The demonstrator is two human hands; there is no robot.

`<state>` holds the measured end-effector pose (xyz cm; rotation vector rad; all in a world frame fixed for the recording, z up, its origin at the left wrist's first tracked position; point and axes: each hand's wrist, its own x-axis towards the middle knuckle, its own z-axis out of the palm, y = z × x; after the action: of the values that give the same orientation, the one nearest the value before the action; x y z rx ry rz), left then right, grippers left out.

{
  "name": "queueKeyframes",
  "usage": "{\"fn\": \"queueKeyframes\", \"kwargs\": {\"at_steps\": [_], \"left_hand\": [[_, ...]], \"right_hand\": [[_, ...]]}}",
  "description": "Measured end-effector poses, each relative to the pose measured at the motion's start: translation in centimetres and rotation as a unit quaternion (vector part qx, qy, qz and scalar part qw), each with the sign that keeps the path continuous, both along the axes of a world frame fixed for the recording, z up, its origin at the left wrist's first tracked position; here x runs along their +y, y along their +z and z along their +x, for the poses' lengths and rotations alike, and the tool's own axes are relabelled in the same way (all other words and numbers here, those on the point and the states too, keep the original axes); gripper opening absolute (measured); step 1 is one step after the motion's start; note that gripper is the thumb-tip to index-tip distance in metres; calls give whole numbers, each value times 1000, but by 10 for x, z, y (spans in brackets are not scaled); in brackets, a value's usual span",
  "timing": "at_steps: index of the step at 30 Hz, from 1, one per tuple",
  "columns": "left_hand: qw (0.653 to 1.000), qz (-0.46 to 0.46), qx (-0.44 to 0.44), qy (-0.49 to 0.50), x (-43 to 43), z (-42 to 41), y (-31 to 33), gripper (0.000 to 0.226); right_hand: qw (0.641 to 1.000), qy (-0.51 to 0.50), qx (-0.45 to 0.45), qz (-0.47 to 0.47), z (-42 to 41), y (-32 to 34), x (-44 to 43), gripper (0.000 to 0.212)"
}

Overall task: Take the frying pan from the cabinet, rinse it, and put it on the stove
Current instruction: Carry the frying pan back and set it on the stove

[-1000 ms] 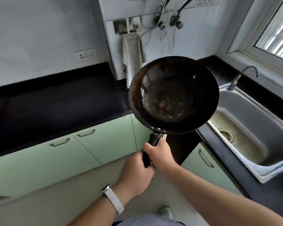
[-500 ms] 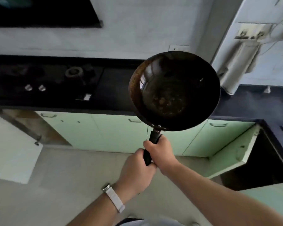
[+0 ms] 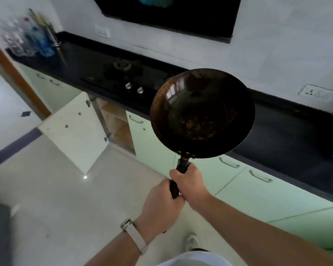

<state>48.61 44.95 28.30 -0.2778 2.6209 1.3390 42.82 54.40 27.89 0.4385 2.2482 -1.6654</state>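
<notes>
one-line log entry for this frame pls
phase: carry to stove | frying pan: held in air | left hand + right hand: on handle | stove: bare

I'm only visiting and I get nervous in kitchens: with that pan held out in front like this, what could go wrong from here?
Three risks, as I judge them:
1. The cabinet door under the counter hangs open over the floor, so it could catch a leg.
2. Both hands, left hand and right hand, grip the frying pan at the handle's end, so the bowl could tip.
3. The stove knobs sit just left of the pan and could get bumped.
</notes>
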Motion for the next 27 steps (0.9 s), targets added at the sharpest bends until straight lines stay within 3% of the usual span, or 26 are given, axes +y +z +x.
{"fn": "queueKeyframes", "kwargs": {"at_steps": [8,18,27], "left_hand": [[995,-27,-32,86,-74,-58,-3,12],[979,-32,-53,193,-155,-177,4,15],[981,-56,-40,179,-185,-266,11,14]], "right_hand": [[994,108,13,19,-76,-11,-86,18],[977,198,11,-71,-207,-19,-184,22],[976,202,26,-74,-295,-14,-212,21]]}}
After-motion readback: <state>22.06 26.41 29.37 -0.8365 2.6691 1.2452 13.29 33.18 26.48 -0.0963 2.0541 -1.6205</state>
